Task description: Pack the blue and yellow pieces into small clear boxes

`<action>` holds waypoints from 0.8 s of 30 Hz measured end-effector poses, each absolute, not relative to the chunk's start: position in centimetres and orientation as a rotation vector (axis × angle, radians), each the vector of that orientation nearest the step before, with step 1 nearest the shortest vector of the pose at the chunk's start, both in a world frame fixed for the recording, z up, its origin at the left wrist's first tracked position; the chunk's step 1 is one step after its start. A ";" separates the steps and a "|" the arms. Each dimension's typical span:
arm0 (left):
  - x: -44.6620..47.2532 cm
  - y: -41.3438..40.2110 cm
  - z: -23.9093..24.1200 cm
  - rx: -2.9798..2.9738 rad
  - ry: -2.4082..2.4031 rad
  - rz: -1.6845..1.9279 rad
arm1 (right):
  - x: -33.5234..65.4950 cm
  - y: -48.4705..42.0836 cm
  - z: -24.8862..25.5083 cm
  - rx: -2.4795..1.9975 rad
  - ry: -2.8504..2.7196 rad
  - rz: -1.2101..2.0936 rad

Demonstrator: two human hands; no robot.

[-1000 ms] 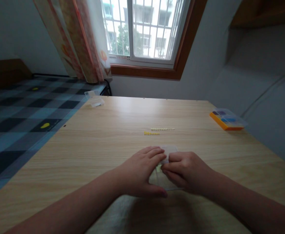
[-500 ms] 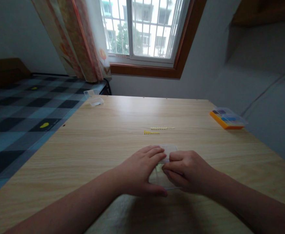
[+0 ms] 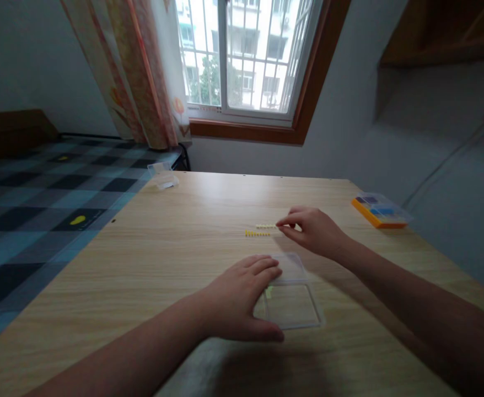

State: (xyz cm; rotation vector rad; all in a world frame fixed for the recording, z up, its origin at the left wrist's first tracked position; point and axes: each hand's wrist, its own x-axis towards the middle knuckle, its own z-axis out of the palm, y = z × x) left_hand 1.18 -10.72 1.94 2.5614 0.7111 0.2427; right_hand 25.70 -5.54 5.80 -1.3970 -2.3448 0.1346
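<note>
Left hand (image 3: 246, 298) near, palm down over left part of clear box (image 3: 294, 309), fingers spread and loose, thumb reaching along the near edge; same pose as half a second ago. Looks like resting on it, not gripping. Box lies open on desk (image 3: 176, 264), lid (image 3: 291, 267) folded back flat on far side. Small pale green bit (image 3: 269, 291) inside, by the divider, just off the left fingers. Right part of the box now shows; in the earlier frame the right hand covers much of it.

Main change: right hand (image 3: 314, 230) is off the box and farther out, at the right portion of the pale row (image 3: 264, 226). Its thumb and index tips come close together at the row, pinch-like; can't tell whether a piece is between them. Right part of the pale row is hidden behind that hand; in the earlier frame the full row shows. Yellow row (image 3: 257, 234) sits just on the near side of the pale one, looks unchanged.

Farther: orange case (image 3: 376, 214) with clear cover on the right, second clear box (image 3: 164, 176) standing open at far left corner, both as before. Window (image 3: 246, 60) beyond sits slightly lower in view, so camera tips up a little.
</note>
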 end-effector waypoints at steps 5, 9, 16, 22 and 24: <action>1.1 -10.8 1.9 2.551 0.703 0.271 | 22.4 -0.8 6.1 -1.593 -2.468 0.163; 1.1 -10.8 1.7 2.548 0.696 0.297 | 20.8 0.6 5.8 -1.667 -2.524 0.181; 1.1 -10.8 1.2 2.547 0.673 0.351 | 19.9 0.9 5.3 -1.769 -2.560 0.179; 1.0 -10.9 1.4 2.556 0.684 0.330 | 19.3 1.3 5.2 -1.720 -2.541 0.224; 1.1 -10.9 1.6 2.562 0.691 0.306 | 19.4 0.8 5.9 -1.665 -2.526 0.221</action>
